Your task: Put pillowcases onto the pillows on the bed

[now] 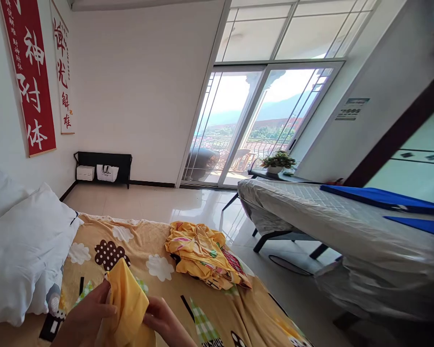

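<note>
A plain yellow cloth (128, 299) is held up between my two hands, its top corner raised to a point. My left hand (90, 311) grips its left edge, thumb laid across the fabric. At the right edge, my right hand (162, 318) pinches the cloth between thumb and fingers. The cloth's lower part runs out of the frame. Beneath lies a tan patterned bedsheet (159, 294) with clouds and trees. Farther along the bed sits a crumpled heap of yellow patterned fabric (198, 250).
White pillows (25, 250) lie at the bed's left. A plastic-wrapped mattress (285, 207) on a dark frame stands to the right, with blue panels (376, 195) on top. A potted plant (278, 161) is near the glass doors. A low black rack (103, 168) stands by the far wall.
</note>
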Available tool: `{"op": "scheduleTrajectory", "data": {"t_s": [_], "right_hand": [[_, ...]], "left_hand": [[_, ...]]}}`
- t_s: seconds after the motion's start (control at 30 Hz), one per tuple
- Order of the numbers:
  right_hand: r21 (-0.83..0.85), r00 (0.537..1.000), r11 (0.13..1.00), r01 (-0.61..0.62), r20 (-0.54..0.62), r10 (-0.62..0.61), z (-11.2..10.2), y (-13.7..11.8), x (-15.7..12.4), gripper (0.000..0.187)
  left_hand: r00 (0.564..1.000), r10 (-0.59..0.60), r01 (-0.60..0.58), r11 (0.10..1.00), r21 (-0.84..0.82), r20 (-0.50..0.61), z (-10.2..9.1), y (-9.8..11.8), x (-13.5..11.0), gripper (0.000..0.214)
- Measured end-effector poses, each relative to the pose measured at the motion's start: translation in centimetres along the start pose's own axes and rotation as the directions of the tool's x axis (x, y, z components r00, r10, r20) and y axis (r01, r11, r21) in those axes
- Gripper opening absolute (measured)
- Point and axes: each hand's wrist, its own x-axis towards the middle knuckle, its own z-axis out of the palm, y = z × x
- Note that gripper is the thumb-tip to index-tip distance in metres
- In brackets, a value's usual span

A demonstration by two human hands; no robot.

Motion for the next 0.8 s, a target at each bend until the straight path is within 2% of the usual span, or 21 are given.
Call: {"op": "scheduleTrajectory", "data": {"t_s": [0.07,0.17,0.3,0.37,0.47,0.5,0.53,0.57,0.63,0.67,0.73,0.8], "right_hand": [[-0.042,0.992,0.999,-0.026,-0.123,0.02,-0.7,-0.5,0.0,0.049],[-0.047,0.952,0.999,-0.011,-0.306,-0.004,-2.1,-1.6,-0.1,0.046],[-0.069,0.898,0.997,0.04,-0.434,-0.066,-3.4,-3.1,0.3,0.046],[-0.148,0.873,0.987,0.058,-0.472,-0.122,-3.6,-3.5,0.6,0.051],[-0.315,0.783,0.947,0.059,-0.573,-0.24,-3.4,-3.7,0.8,0.06],[-0.352,0.769,0.935,0.05,-0.583,-0.261,-3.1,-3.7,0.6,0.059],[-0.369,0.784,0.928,0.048,-0.562,-0.264,-2.7,-3.7,0.5,0.057],[-0.364,0.826,0.93,0.052,-0.508,-0.245,-2.2,-3.5,0.3,0.055],[-0.321,0.934,0.945,0.057,-0.317,-0.164,-0.9,-3.0,0.0,0.054],[-0.305,0.968,0.951,0.05,-0.221,-0.121,-0.2,-2.6,0.0,0.054],[-0.286,0.992,0.958,0.014,-0.113,-0.049,0.9,-1.7,0.1,0.055],[-0.291,0.995,0.956,-0.035,-0.095,0.008,1.3,-1.0,0.3,0.055]], "left_hand": [[0.998,0.001,-0.001,1.0,-0.002,-0.065,-0.8,0.3,-0.2,0.059],[0.99,-0.01,0.013,1.0,0.02,-0.14,-2.5,0.4,-0.5,0.054],[0.983,-0.047,0.058,0.996,0.062,-0.177,-4.1,-0.2,-0.6,0.043],[0.981,-0.05,0.055,0.998,0.021,-0.185,-4.2,-0.6,-0.3,0.039],[0.972,-0.008,-0.016,0.995,-0.1,-0.234,-3.6,-1.0,0.2,0.04],[0.969,0.007,-0.042,0.99,-0.136,-0.246,-3.3,-1.1,0.4,0.042],[0.968,0.019,-0.062,0.984,-0.166,-0.25,-3.0,-1.2,0.7,0.044],[0.969,0.029,-0.077,0.979,-0.188,-0.245,-2.7,-1.3,0.9,0.046],[0.975,0.047,-0.094,0.972,-0.213,-0.216,-2.2,-1.7,1.4,0.048],[0.979,0.054,-0.098,0.97,-0.221,-0.198,-2.0,-1.9,1.6,0.048],[0.984,0.06,-0.098,0.969,-0.228,-0.169,-1.7,-2.2,1.9,0.048],[0.984,0.055,-0.092,0.97,-0.225,-0.167,-1.8,-2.3,1.9,0.05]]}}
